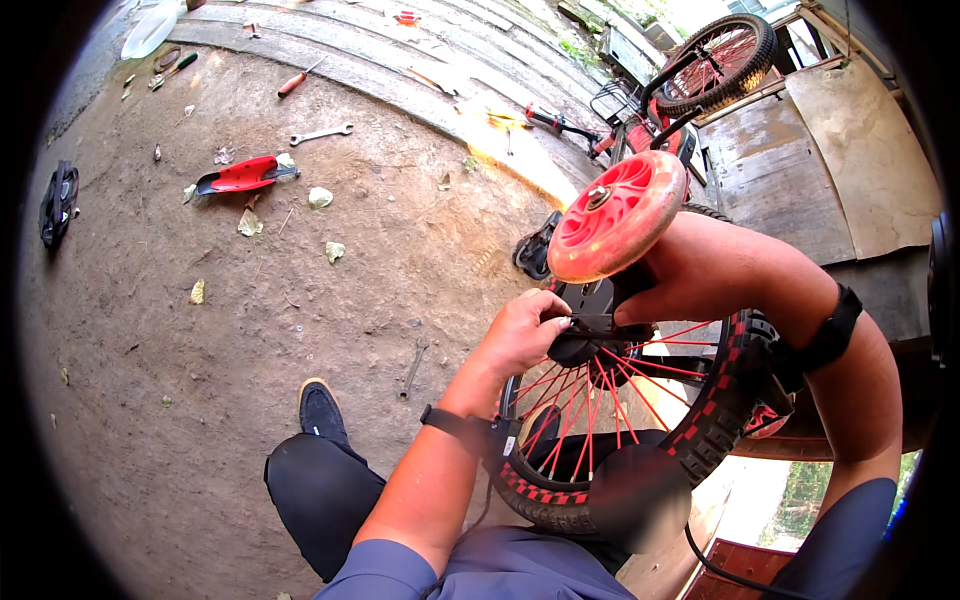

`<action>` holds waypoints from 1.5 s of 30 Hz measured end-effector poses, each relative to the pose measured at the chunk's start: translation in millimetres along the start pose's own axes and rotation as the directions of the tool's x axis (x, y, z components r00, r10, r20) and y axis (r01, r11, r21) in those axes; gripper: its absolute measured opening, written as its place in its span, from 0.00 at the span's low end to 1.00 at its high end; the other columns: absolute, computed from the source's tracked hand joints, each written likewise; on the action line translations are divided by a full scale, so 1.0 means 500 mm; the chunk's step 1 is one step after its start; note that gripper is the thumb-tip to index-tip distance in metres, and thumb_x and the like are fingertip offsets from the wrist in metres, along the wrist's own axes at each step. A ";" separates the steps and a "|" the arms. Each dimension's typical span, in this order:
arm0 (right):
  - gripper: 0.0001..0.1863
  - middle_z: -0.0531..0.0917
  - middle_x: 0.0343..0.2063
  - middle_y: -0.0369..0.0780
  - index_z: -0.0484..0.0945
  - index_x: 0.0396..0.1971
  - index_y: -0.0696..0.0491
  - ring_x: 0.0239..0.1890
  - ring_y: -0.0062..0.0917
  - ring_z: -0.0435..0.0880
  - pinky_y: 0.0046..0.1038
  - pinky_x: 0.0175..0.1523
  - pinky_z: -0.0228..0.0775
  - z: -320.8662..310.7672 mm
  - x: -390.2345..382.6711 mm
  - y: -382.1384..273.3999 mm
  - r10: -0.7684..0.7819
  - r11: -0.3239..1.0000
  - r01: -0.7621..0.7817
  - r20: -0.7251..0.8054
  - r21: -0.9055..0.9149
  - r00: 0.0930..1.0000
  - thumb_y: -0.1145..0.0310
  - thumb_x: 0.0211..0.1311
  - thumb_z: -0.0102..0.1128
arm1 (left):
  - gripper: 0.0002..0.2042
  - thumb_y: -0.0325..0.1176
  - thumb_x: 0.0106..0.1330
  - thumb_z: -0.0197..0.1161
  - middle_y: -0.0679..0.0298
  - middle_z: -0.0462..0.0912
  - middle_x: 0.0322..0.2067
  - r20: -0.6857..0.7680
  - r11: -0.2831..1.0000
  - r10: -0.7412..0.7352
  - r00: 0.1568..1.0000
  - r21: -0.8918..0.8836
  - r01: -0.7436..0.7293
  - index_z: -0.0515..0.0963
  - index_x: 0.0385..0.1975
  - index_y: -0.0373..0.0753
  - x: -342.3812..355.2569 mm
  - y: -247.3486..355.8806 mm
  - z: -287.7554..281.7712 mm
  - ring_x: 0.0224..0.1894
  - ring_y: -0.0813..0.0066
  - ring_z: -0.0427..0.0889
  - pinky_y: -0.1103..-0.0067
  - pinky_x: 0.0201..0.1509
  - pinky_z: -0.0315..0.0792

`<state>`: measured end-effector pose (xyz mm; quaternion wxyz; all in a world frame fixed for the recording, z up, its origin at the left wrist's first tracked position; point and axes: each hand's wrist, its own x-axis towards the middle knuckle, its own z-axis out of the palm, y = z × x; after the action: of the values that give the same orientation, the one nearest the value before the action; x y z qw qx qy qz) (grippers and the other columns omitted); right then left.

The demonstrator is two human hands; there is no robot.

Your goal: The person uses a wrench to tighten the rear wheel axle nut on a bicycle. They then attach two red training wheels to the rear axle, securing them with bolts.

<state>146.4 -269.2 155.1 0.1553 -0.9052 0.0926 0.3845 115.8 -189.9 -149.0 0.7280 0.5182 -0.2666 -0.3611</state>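
A small red training wheel (615, 215) with a pale worn rim stands out at the side of a bicycle wheel (735, 385) with red spokes and a red-and-black checked rim. My right hand (680, 275) is closed round the dark bracket behind the training wheel, thumb toward the hub; most of its fingers are hidden. On the hub's other side, my left hand (525, 330) pinches at the black hub part (575, 345). Whatever lies between its fingertips is too small to make out. A black pedal (537, 245) sits just beyond my left hand.
Left on the dirt ground lie a red-and-black guard (245, 176), a spanner (322, 133), a screwdriver (300, 78) and another black pedal (58, 205). A second spanner (413, 370) lies by my shoe (322, 410). Another bicycle wheel (720, 62) and wooden boards (780, 170) stand beyond.
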 end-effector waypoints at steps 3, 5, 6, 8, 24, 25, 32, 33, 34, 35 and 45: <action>0.21 0.83 0.30 0.43 0.78 0.44 0.59 0.32 0.30 0.81 0.33 0.41 0.74 0.000 -0.005 0.005 0.013 1.000 -0.013 -0.002 0.012 1.000 0.70 0.50 0.72 | 0.11 0.37 0.65 0.67 0.54 0.84 0.30 0.009 0.992 -0.126 0.992 -0.029 0.126 0.82 0.34 0.34 -0.002 0.022 0.003 0.35 0.60 0.84 0.69 0.41 0.76; 0.21 0.83 0.30 0.43 0.78 0.44 0.59 0.32 0.30 0.81 0.33 0.41 0.74 0.003 -0.004 0.015 0.001 1.000 0.000 -0.014 0.025 1.000 0.70 0.51 0.72 | 0.12 0.39 0.66 0.67 0.53 0.84 0.30 -0.008 0.962 -0.213 0.977 0.172 0.211 0.82 0.34 0.34 0.000 0.050 -0.007 0.35 0.60 0.85 0.69 0.41 0.77; 0.21 0.83 0.29 0.43 0.78 0.44 0.59 0.32 0.30 0.81 0.33 0.41 0.74 0.003 -0.004 0.017 0.002 1.000 -0.002 -0.014 0.002 1.000 0.71 0.51 0.72 | 0.13 0.40 0.66 0.67 0.53 0.84 0.29 0.004 0.962 -0.206 0.978 0.186 0.202 0.82 0.34 0.34 -0.001 0.048 -0.007 0.35 0.59 0.85 0.68 0.41 0.77; 0.20 0.83 0.29 0.42 0.78 0.44 0.59 0.31 0.29 0.81 0.33 0.40 0.74 0.002 -0.002 0.017 0.001 0.999 -0.002 -0.013 -0.048 1.000 0.71 0.51 0.72 | 0.13 0.41 0.66 0.67 0.52 0.85 0.29 0.023 0.960 -0.191 0.981 0.213 0.181 0.82 0.34 0.34 -0.003 0.045 -0.009 0.35 0.58 0.85 0.68 0.41 0.77; 0.19 0.81 0.26 0.40 0.78 0.43 0.59 0.28 0.26 0.78 0.32 0.37 0.72 0.000 -0.006 0.018 0.057 0.998 -0.057 0.029 -0.007 0.998 0.71 0.52 0.72 | 0.14 0.41 0.64 0.69 0.50 0.84 0.31 0.019 0.957 -0.158 0.987 0.250 0.149 0.81 0.31 0.34 0.000 0.042 -0.004 0.36 0.54 0.84 0.66 0.41 0.76; 0.19 0.81 0.26 0.40 0.78 0.43 0.59 0.28 0.27 0.78 0.32 0.37 0.72 0.001 -0.004 0.019 0.056 0.998 -0.056 0.027 -0.017 0.998 0.71 0.52 0.72 | 0.14 0.41 0.64 0.68 0.50 0.84 0.30 0.014 0.959 -0.141 0.990 0.250 0.134 0.81 0.31 0.34 -0.001 0.043 -0.004 0.35 0.53 0.84 0.66 0.40 0.76; 0.19 0.81 0.25 0.40 0.78 0.43 0.58 0.27 0.27 0.78 0.33 0.36 0.71 -0.001 -0.004 0.011 0.030 0.999 -0.030 0.018 0.018 0.999 0.70 0.51 0.72 | 0.12 0.37 0.64 0.68 0.50 0.82 0.30 -0.008 0.972 -0.043 0.999 0.232 0.043 0.79 0.29 0.33 -0.001 0.033 -0.002 0.34 0.53 0.83 0.66 0.40 0.75; 0.19 0.81 0.25 0.40 0.78 0.43 0.59 0.27 0.27 0.78 0.33 0.36 0.72 -0.001 -0.004 0.012 0.038 0.999 -0.038 0.023 0.005 0.999 0.70 0.51 0.72 | 0.11 0.36 0.64 0.68 0.51 0.82 0.30 -0.006 0.975 -0.038 0.999 0.220 0.038 0.79 0.29 0.33 0.000 0.031 -0.002 0.34 0.53 0.82 0.66 0.40 0.75; 0.19 0.81 0.25 0.40 0.77 0.43 0.59 0.28 0.27 0.78 0.32 0.37 0.72 -0.001 -0.003 0.015 0.047 0.999 -0.046 0.028 -0.007 0.999 0.70 0.51 0.72 | 0.11 0.36 0.63 0.68 0.51 0.82 0.30 -0.004 0.978 -0.034 0.999 0.207 0.034 0.79 0.30 0.33 0.001 0.028 -0.001 0.34 0.54 0.82 0.66 0.40 0.74; 0.19 0.81 0.25 0.40 0.77 0.43 0.59 0.28 0.27 0.78 0.32 0.37 0.72 -0.001 -0.002 0.018 0.055 0.998 -0.054 0.033 -0.020 0.998 0.70 0.51 0.72 | 0.10 0.35 0.63 0.68 0.52 0.82 0.30 -0.003 0.980 -0.031 1.000 0.195 0.030 0.79 0.30 0.33 0.001 0.025 0.000 0.34 0.54 0.82 0.66 0.40 0.74; 0.34 0.88 0.30 0.42 0.80 0.44 0.57 0.35 0.28 0.88 0.29 0.44 0.78 0.004 0.001 0.031 0.102 0.995 -0.101 0.021 -0.009 0.995 0.47 0.44 0.77 | 0.11 0.37 0.66 0.68 0.52 0.83 0.31 0.037 0.983 -0.150 0.988 0.115 0.145 0.80 0.33 0.34 0.001 0.013 -0.005 0.34 0.61 0.82 0.70 0.40 0.75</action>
<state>140.9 -282.8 150.2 0.1331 -0.8958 0.1354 0.4019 119.5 -187.4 -143.4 0.6626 0.5683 -0.2638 -0.4103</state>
